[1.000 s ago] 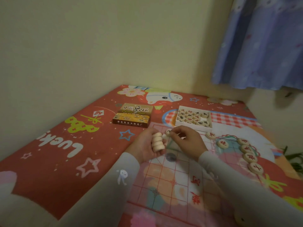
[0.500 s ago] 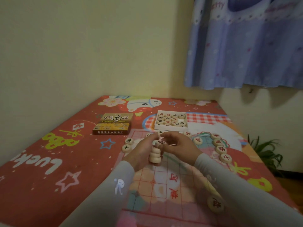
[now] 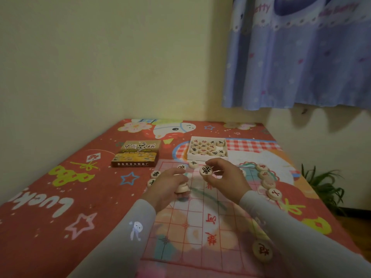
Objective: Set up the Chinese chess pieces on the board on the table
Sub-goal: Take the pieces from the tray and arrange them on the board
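Pinching a round wooden black-lettered chess piece (image 3: 206, 170), right hand (image 3: 224, 177) hovers nearest the translucent red-gridded board's (image 3: 188, 233) far edge; left hand (image 3: 170, 187) grips stacked pieces (image 3: 181, 188)

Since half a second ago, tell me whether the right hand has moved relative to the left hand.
Yes. The right hand has drawn away to the right from the left hand, pinching one black-marked piece.

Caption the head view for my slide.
Right hand pinches a round wooden black-character piece above the red-lined board; left hand grips stacked pieces.

One head-worn camera looks forward and down, close over the board (image 3: 200, 213) toward the corner.
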A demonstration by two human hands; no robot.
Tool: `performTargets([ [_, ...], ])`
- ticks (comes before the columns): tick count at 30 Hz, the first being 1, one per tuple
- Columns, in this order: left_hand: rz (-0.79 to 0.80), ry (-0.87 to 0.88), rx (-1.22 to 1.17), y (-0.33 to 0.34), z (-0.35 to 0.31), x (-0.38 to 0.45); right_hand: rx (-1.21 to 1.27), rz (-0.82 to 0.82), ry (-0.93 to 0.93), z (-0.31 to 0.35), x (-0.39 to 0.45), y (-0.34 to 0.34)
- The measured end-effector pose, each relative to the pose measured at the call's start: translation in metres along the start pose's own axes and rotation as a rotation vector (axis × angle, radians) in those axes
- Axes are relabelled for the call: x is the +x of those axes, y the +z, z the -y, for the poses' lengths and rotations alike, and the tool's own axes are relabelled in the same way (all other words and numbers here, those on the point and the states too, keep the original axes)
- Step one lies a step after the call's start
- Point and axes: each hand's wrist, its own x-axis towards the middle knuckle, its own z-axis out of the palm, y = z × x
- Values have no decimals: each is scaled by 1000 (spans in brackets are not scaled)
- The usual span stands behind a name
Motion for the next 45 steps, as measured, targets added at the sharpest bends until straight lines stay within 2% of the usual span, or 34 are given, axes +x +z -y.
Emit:
performTargets([
  [4,-72,25,-114,-10,-3,4,32,18,11,0,1,6],
  [8,-223,44,-229,-29,-12,6,8,97,-12,10,1,25],
  [13,-386,39,-271,-68,-18,2,-21,222,-55,35,0,59],
  [17,-473,45,-237,-94,-14,-1,-73,255,-92,40,-2,84],
  [26,-460,31,-245,-103,-8,-12,-49,231,-7,40,-5,120],
  [30,-450,39,-239,-106,-4,-15,-191,258,-99,48,-3,135],
  [36,-430,35,-208,-111,1,-21,-221,202,-122,53,0,160],
  [40,-407,26,-192,-114,6,-22,-252,205,-115,52,0,156],
  [45,-346,31,-114,-104,8,-25,-178,172,-89,51,3,136],
])
